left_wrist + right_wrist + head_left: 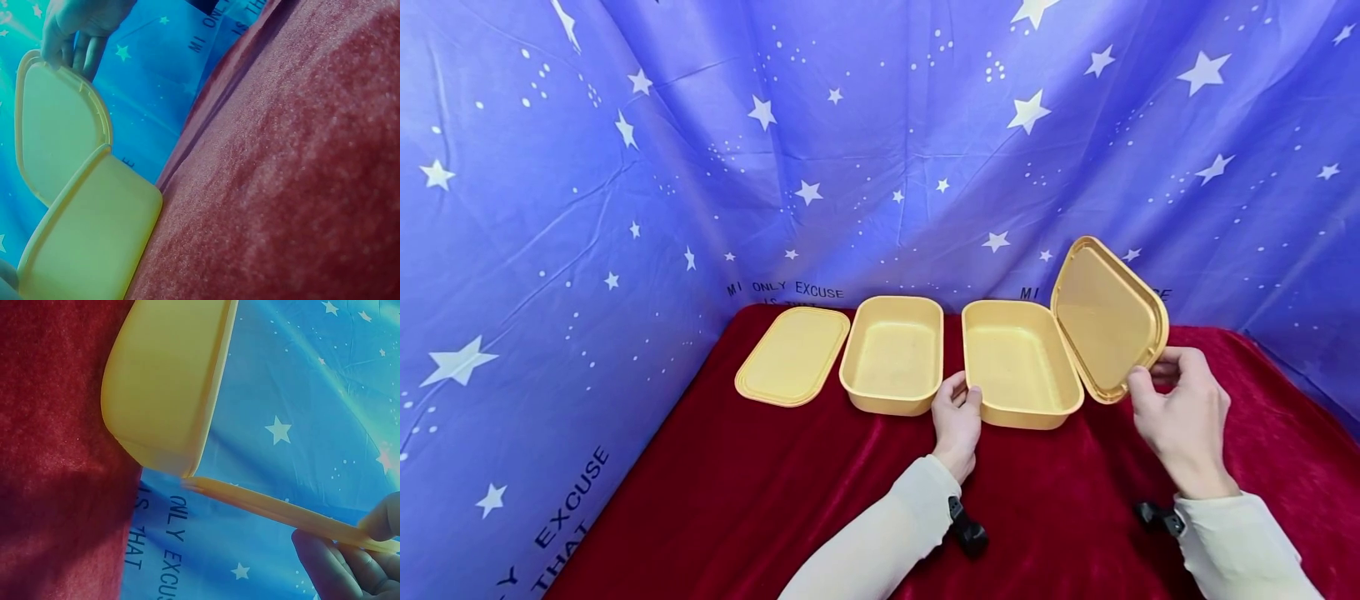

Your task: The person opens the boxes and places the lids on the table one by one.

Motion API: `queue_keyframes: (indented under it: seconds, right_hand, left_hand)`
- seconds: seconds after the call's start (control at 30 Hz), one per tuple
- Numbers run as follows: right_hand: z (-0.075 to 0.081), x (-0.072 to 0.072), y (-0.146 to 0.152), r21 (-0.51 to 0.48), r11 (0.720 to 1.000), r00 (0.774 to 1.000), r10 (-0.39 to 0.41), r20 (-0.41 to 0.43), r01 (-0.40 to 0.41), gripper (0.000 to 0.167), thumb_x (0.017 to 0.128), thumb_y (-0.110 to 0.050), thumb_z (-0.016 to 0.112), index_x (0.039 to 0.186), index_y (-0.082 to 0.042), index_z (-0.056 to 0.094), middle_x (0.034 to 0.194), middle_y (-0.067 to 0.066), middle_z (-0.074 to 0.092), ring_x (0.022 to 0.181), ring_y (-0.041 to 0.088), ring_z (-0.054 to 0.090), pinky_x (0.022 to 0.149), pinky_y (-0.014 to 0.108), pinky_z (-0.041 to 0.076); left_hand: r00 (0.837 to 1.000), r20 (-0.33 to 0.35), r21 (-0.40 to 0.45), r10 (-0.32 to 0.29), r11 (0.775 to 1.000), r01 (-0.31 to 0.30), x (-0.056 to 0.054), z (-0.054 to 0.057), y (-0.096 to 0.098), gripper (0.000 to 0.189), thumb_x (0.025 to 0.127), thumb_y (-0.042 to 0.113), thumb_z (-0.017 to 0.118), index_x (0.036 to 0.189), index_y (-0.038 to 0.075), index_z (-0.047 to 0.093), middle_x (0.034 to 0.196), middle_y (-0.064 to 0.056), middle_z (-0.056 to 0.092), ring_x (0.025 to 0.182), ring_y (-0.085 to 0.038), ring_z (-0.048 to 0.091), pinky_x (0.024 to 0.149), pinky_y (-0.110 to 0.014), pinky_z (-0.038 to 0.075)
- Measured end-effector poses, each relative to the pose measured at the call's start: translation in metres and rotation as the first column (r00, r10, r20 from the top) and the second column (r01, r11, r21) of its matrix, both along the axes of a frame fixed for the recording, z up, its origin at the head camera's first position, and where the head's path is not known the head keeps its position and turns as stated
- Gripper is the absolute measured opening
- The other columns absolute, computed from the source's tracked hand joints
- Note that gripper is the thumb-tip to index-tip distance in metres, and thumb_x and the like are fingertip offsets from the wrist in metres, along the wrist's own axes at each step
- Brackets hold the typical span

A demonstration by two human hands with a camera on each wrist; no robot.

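In the head view two yellow rectangular food containers stand side by side, both uncovered. My left hand [958, 425] holds the near left corner of the right-hand container [1033, 418], thumb by its rim and fingers along its outer side. Raised at a tilt beside that container is a yellow lid [1108, 321], its rimmed inner face turned toward the container. My right hand [1186, 412] pinches the lid's near right edge between thumb and fingers. In the right wrist view the far end of the lid [275, 511] meets or nearly meets the rim of the container [165, 381].
The left-hand container [891, 403] stands close by the left hand. A second yellow lid [793, 357] lies flat to its left. Dark red velvet cloth [737, 500] covers the table. A blue star-patterned curtain [880, 125] rises behind and at the sides.
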State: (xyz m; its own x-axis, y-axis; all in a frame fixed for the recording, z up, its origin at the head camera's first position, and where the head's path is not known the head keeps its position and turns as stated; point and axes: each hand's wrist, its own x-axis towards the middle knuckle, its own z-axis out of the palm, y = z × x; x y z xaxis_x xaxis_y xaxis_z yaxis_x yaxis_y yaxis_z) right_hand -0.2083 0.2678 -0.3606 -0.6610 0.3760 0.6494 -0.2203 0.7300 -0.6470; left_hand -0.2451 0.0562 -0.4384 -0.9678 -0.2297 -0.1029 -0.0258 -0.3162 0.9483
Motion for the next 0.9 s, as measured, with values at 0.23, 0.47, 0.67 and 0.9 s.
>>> queue_keyframes:
  seconds: [0.23, 0.47, 0.67, 0.9]
  right_hand:
    - [-0.001, 0.001, 0.002, -0.028, 0.999, 1.0, -0.016, 0.007, 0.016, 0.024, 0.079, -0.009, 0.059, 0.102, 0.0, 0.061, 0.078, -0.017, 0.053, 0.07, -0.017, 0.045, 0.064, 0.012, 0.03]
    - [-0.002, 0.002, 0.003, -0.047, 0.999, 1.0, -0.018, 0.009, 0.018, 0.025, 0.079, -0.008, 0.059, 0.103, 0.0, 0.061, 0.078, -0.027, 0.048, 0.068, -0.019, 0.045, 0.066, 0.011, 0.03]
    - [-0.004, 0.001, 0.007, -0.085, 0.996, 0.999, -0.035, 0.026, 0.037, 0.023, 0.08, -0.008, 0.061, 0.102, -0.002, 0.06, 0.077, -0.027, 0.05, 0.066, -0.018, 0.046, 0.064, 0.008, 0.033]
    - [-0.003, 0.002, 0.011, -0.117, 0.992, 0.998, -0.043, 0.039, 0.047, 0.018, 0.08, -0.008, 0.061, 0.095, -0.017, 0.06, 0.076, -0.027, 0.051, 0.064, -0.016, 0.048, 0.062, 0.006, 0.035]
  left_hand:
    - [1.0, -0.008, 0.008, 0.002, 1.0, -0.002, 0.0, 0.0, 0.0, 0.033, 0.091, 0.003, 0.061, 0.123, 0.004, 0.059, 0.116, -0.015, 0.06, 0.105, -0.02, 0.056, 0.092, -0.037, 0.046]
    - [1.0, -0.012, 0.008, 0.009, 1.0, -0.009, 0.001, 0.001, 0.0, 0.032, 0.09, 0.002, 0.061, 0.122, 0.004, 0.06, 0.114, -0.013, 0.061, 0.104, -0.019, 0.056, 0.091, -0.037, 0.047]
    - [1.0, -0.012, 0.005, 0.011, 1.0, -0.011, 0.001, 0.001, 0.0, 0.032, 0.091, 0.002, 0.061, 0.122, 0.003, 0.059, 0.116, -0.014, 0.06, 0.105, -0.02, 0.056, 0.091, -0.037, 0.047]
    - [1.0, -0.026, -0.004, 0.008, 1.0, -0.008, 0.002, 0.002, 0.0, 0.031, 0.091, 0.003, 0.061, 0.122, 0.004, 0.06, 0.115, -0.014, 0.061, 0.105, -0.02, 0.056, 0.091, -0.036, 0.047]
